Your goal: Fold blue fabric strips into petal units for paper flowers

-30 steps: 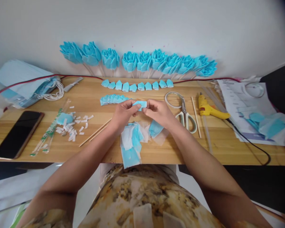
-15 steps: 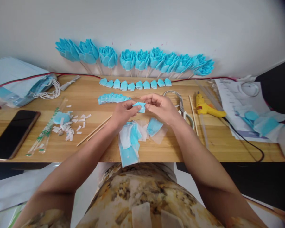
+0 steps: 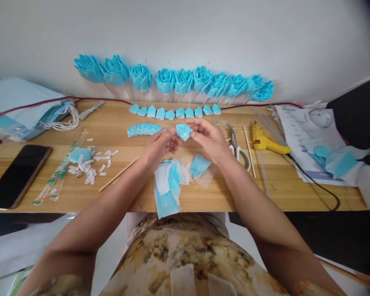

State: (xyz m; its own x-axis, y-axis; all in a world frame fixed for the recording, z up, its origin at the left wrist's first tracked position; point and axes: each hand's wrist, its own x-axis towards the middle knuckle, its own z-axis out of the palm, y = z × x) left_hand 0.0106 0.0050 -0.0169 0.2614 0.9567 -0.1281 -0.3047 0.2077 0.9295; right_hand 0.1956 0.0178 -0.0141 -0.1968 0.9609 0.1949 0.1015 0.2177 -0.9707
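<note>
Both my hands meet over the middle of the wooden table [image 3: 203, 197]. My right hand [image 3: 211, 142] pinches a small folded blue petal piece [image 3: 183, 131] at its right side. My left hand [image 3: 158, 148] is curled just left of it, fingertips touching the piece's lower left edge. Below my hands lies a heap of cut blue and white mask pieces [image 3: 169, 183]. Behind them a fanned stack of folded petals [image 3: 143, 129] and a row of separate folded petals [image 3: 175, 111] lie on the table.
Several blue flowers on sticks [image 3: 172, 80] lean against the wall. Scissors [image 3: 237, 144], a tape roll [image 3: 222, 123], a yellow glue gun [image 3: 265, 142] and wooden sticks [image 3: 119, 174] lie around. Left: phone [image 3: 17, 174], white scraps [image 3: 92, 164], pack of masks [image 3: 24, 111]. Right: papers [image 3: 314, 135].
The blue piece went from a flat strip held by both hands to a folded pointed shape, raised slightly. My right hand's fingers shifted onto its right side; the left fingers loosened.
</note>
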